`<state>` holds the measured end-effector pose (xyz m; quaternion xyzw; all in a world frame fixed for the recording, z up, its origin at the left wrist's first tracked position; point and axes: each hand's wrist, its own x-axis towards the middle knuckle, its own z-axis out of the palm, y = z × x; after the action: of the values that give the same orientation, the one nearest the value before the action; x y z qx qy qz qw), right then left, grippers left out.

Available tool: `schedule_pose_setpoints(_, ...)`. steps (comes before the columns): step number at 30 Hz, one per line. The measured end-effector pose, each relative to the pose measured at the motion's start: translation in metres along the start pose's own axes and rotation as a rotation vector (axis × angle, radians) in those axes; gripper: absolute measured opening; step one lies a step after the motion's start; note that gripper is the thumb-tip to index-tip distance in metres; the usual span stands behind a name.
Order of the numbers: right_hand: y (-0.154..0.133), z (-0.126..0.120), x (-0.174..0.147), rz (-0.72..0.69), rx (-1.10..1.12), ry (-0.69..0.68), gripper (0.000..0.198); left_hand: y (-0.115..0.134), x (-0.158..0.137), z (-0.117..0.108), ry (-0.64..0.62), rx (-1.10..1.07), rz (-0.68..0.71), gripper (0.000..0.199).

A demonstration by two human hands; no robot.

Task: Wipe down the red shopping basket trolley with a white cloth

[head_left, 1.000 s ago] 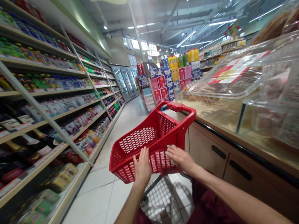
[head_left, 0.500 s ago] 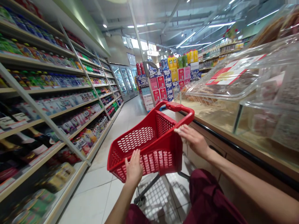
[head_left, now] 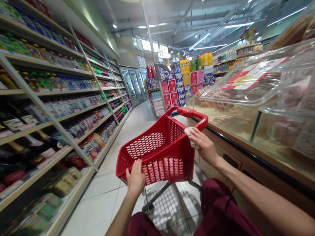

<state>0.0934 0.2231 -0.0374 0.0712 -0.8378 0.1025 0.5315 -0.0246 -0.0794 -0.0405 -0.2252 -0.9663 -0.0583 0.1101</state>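
A red plastic shopping cart (head_left: 180, 164) stands right in front of me, its perforated basket side facing me and its handle at the upper right. My left hand (head_left: 136, 177) rests on the basket's near rim toward the left end, fingertips over the edge and thumb apart. With bent fingers my right hand (head_left: 204, 147) presses a crumpled white cloth (head_left: 191, 133) against the cart's upper side rail, just below the handle. The palm side of each hand is hidden. Nothing shows inside the visible part of the basket.
Shelves of drinks (head_left: 59, 87) run along the left. A glass-edged display counter (head_left: 228, 134) with clear food packs (head_left: 241, 82) stands close on the right. Beyond the cart are stacked drink cartons (head_left: 172, 93), a grey pole handle (head_left: 162, 70) and glass-door fridges (head_left: 134, 82).
My left hand has slid left along the basket rim. The right hand has shifted slightly, and more of the white cloth shows. The whole view has turned a little left.
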Motion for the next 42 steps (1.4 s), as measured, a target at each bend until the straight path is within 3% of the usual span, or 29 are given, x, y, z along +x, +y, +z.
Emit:
schedule_pose_setpoints(2,0.002,0.005,-0.008,-0.016,-0.009,-0.022,0.034,-0.003,-0.002,0.0,0.008,0.003,-0.017,0.06)
schedule_pose_setpoints(6,-0.018,0.019,-0.04,-0.138,0.042,-0.265,0.03,-0.01,-0.005,0.001,-0.011,-0.007,0.018,0.063)
schedule_pose_setpoints(12,-0.042,0.029,0.009,-0.106,0.095,-0.077,0.031,-0.02,-0.01,-0.003,0.001,-0.006,-0.06,0.061)
schedule_pose_setpoints(14,-0.042,0.039,0.003,-0.129,0.087,-0.104,0.031,-0.023,-0.011,-0.004,-0.013,-0.007,-0.049,0.061)
schedule_pose_setpoints(19,-0.061,0.061,-0.044,-0.257,0.1,-0.317,0.026,-0.039,-0.014,-0.004,-0.019,-0.029,-0.001,0.063)
schedule_pose_setpoints(25,-0.093,0.082,-0.007,-0.188,0.152,-0.16,0.029,-0.051,-0.018,-0.004,0.0,-0.061,-0.069,0.063)
schedule_pose_setpoints(29,-0.101,0.099,-0.037,-0.262,0.123,-0.323,0.027,-0.058,-0.019,-0.006,-0.035,-0.107,-0.02,0.063)
schedule_pose_setpoints(32,-0.116,0.105,-0.047,-0.312,0.155,-0.399,0.028,-0.07,-0.021,-0.005,-0.043,-0.135,-0.11,0.06)
schedule_pose_setpoints(35,-0.139,0.113,-0.017,-0.335,0.2,-0.294,0.029,-0.083,-0.024,-0.003,-0.038,-0.138,-0.226,0.062)
schedule_pose_setpoints(38,-0.158,0.133,0.004,-0.344,0.235,-0.221,0.026,-0.089,-0.027,-0.003,-0.06,-0.134,-0.208,0.064)
schedule_pose_setpoints(42,-0.175,0.159,-0.032,-0.401,0.275,-0.327,0.02,-0.091,-0.029,-0.005,-0.08,-0.132,-0.17,0.067)
